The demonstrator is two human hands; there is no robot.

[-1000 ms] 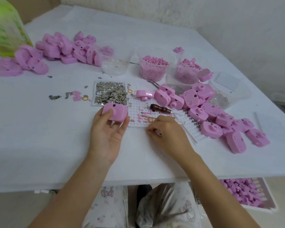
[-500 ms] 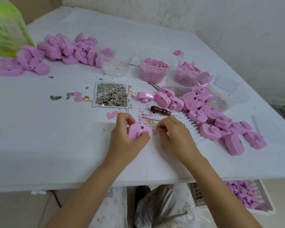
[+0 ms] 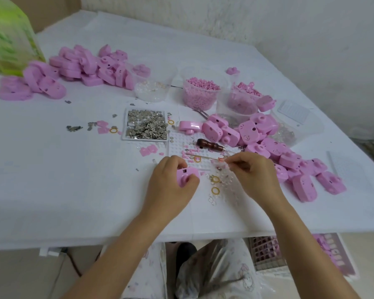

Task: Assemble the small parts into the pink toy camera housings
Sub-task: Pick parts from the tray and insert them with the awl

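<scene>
Pink toy camera housing (image 3: pixel 187 174) sits in my left hand (image 3: pixel 171 182) - fingers curled over its top, thumb pressed at the round lens barrel on its front, low over the counter (image 3: pixel 73 180). My right hand (image 3: pixel 255 175) is just beside it, fingertips pinched on the reddish end of a thin metal pick (image 3: pixel 203 156), whose shaft runs away from that hand across the white pegged tray (image 3: pixel 177 145). Just beyond my right knuckles lies a wooden-handled awl (image 3: pixel 209 145). Between my two hands, on the counter, lie yellow rings (image 3: pixel 215 190) among small clear bits. Past my left hand sits a tray of metal pieces (image 3: pixel 147 126). To the outside of my right hand spreads a heap of pink housings (image 3: pixel 268 147); another heap (image 3: pixel 84 65) lies far beyond my left hand. Well beyond my right hand stands a tub of pink bits (image 3: pixel 201 91) - heaped full.
</scene>
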